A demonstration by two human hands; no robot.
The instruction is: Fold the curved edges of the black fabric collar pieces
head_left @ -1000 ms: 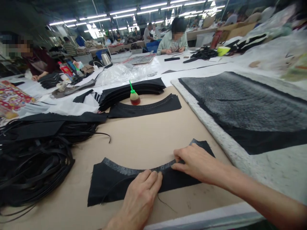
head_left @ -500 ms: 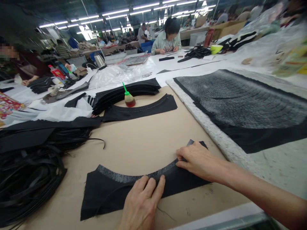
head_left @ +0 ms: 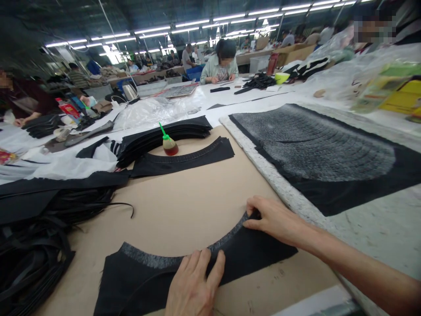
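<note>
A black fabric piece (head_left: 138, 281) with a concave upper edge lies on the brown board in front of me. Along that curve runs a grey speckled strip (head_left: 154, 262). My left hand (head_left: 195, 281) rests flat on the middle of the piece, fingers spread with their tips by the strip. At the right end of the curve, my right hand (head_left: 272, 219) pinches the fabric edge between thumb and bent fingers, partly hiding that corner. Farther back lies a similar curved black piece (head_left: 184, 163), with a green-tipped squeeze bottle (head_left: 170, 147) of reddish-brown liquid beside its curve.
A stack of curved black pieces (head_left: 164, 131) lies behind the bottle. Black strips (head_left: 36, 250) pile up at left. To the right, a pale slab (head_left: 263, 169) borders the brown board (head_left: 174, 206) and a large speckled black sheet (head_left: 315, 145). A co-worker (head_left: 222, 63) sits across the table.
The view has shifted, moving most things leftward. My right hand has reached the curve's right end, where the corner that stuck out beyond it no longer shows. My left hand stays on the fabric.
</note>
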